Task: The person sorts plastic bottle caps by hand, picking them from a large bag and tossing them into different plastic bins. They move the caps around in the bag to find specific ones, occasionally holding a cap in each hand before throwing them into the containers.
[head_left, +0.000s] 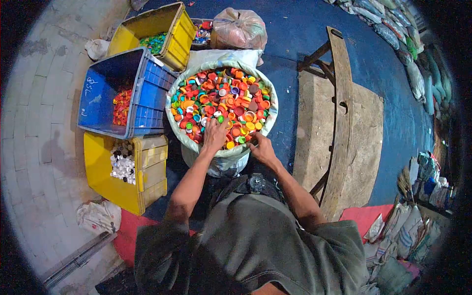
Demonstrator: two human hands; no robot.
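A big round sack (272, 114) with its pale rim rolled back is full of loose plastic bottle caps (238, 101) in red, orange, yellow, green, white and other colours. My left hand (215, 134) reaches over the near part of the heap, fingers closed around a small green bottle cap (220, 119) at their tips. To its right, my right hand (262, 149) is at the sack's near right edge. Its fingers are curled in against the caps, and whatever they hold is hidden.
Left of the sack, a yellow crate (180, 39) holds green caps, a blue crate (147, 105) red and yellow ones, and another yellow crate (152, 169) white and dark ones. A tied clear bag (239, 29) stands behind. A wooden bench (340, 108) is on the right.
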